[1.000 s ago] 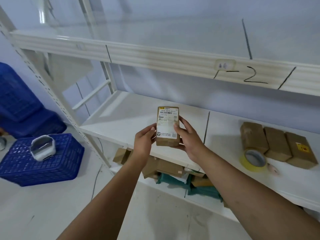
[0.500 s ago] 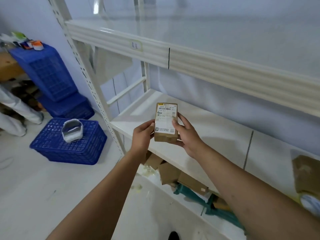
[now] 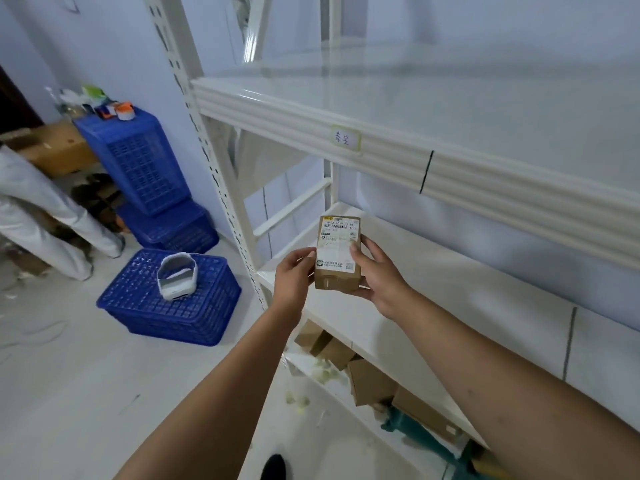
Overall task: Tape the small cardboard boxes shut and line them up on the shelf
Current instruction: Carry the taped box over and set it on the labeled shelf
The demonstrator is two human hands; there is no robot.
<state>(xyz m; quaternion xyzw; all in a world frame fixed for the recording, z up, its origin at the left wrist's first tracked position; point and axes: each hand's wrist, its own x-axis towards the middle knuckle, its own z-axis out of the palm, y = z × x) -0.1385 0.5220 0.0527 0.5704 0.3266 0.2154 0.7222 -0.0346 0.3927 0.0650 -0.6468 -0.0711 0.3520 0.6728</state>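
Observation:
A small brown cardboard box (image 3: 337, 256) with a white shipping label on its top face is held upright in front of me, over the left end of the white middle shelf (image 3: 433, 306). My left hand (image 3: 294, 277) grips its left side with the thumb on the front face. My right hand (image 3: 379, 271) grips its right side, thumb on the label and fingers under and behind. The other boxes and the tape roll are out of view.
The upper shelf (image 3: 381, 133) carries a small handwritten label. Loose cardboard boxes (image 3: 374, 379) lie on the bottom shelf. A blue crate (image 3: 169, 299) with a white device on it stands on the floor at left, before stacked blue crates (image 3: 138, 161). Another person's legs show far left.
My view has swung left along the shelf: the three boxes and the yellow tape roll at the right have left the frame. Both hands keep the same hold on the box.

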